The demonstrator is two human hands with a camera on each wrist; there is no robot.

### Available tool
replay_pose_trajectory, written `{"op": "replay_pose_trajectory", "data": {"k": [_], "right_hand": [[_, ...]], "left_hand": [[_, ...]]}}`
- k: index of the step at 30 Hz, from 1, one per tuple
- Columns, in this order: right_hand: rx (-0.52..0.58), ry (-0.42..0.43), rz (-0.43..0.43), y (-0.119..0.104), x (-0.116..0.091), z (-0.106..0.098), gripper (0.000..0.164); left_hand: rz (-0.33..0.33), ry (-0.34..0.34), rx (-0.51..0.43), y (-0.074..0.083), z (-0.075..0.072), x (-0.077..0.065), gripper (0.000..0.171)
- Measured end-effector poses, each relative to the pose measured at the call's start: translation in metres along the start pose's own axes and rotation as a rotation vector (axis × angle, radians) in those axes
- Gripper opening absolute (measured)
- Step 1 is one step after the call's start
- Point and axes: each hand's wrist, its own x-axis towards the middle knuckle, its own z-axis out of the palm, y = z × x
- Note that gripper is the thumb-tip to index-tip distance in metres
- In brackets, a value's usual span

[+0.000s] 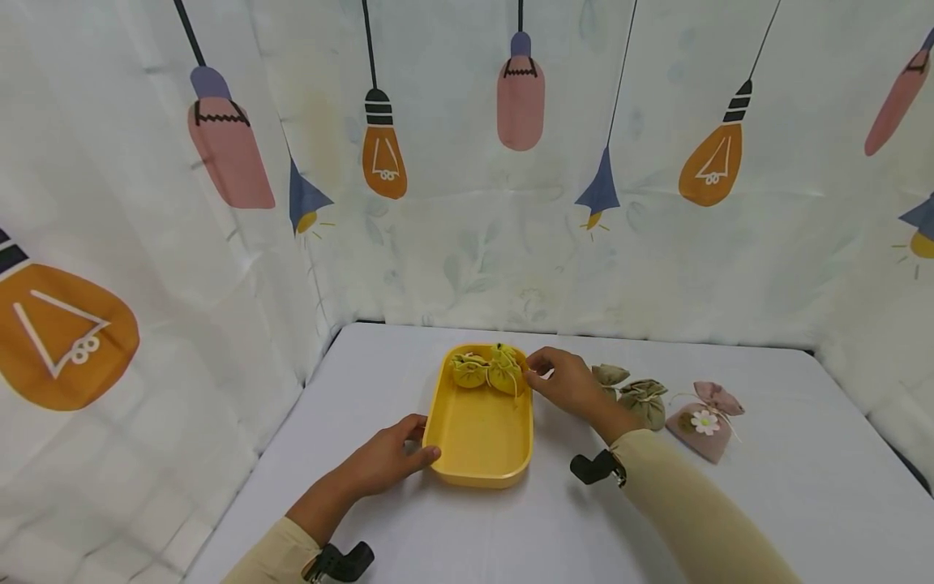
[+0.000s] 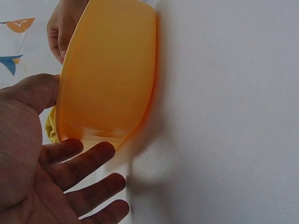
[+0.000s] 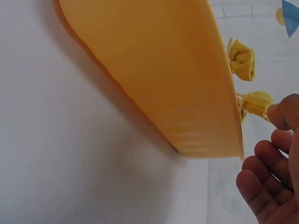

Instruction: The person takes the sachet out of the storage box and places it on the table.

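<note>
A yellow tray (image 1: 477, 438) stands on the table with two small yellow drawstring pouches (image 1: 469, 370) side by side at its far end. My left hand (image 1: 394, 456) is at the tray's near left side. Its thumb rests on the rim, and the spread fingers (image 2: 93, 158) lie along the outer wall. At the far right rim is my right hand (image 1: 569, 381), its fingers loosely bent. In the right wrist view its thumb tip overlaps the top of one yellow pouch (image 3: 258, 103), with a gap between thumb and fingers.
Right of the tray lie two olive-green pouches (image 1: 644, 403), partly behind the right forearm. Beyond them is a pink pouch (image 1: 704, 430) with a white flower. A white cloth covers the table (image 1: 824, 503); a lamp-patterned curtain (image 1: 452, 268) hangs behind and at the sides.
</note>
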Motion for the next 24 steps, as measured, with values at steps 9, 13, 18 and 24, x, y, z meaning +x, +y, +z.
{"op": "replay_pose_trajectory", "data": {"k": [9, 13, 18, 24], "right_hand": [[0.000, -0.002, 0.003, -0.006, 0.006, 0.009, 0.023], [0.006, 0.005, 0.015, -0.008, 0.009, 0.012, 0.025], [-0.007, 0.002, 0.036, -0.009, 0.013, 0.016, 0.026], [-0.048, -0.004, 0.031, -0.009, 0.016, 0.019, 0.024]], "left_hand": [[-0.008, 0.003, 0.004, 0.001, 0.000, -0.001, 0.062], [-0.014, 0.000, 0.003, 0.001, -0.001, -0.001, 0.062], [-0.009, 0.003, 0.002, 0.001, 0.000, -0.001, 0.061], [0.000, 0.004, -0.002, 0.000, 0.001, -0.001, 0.060]]}}
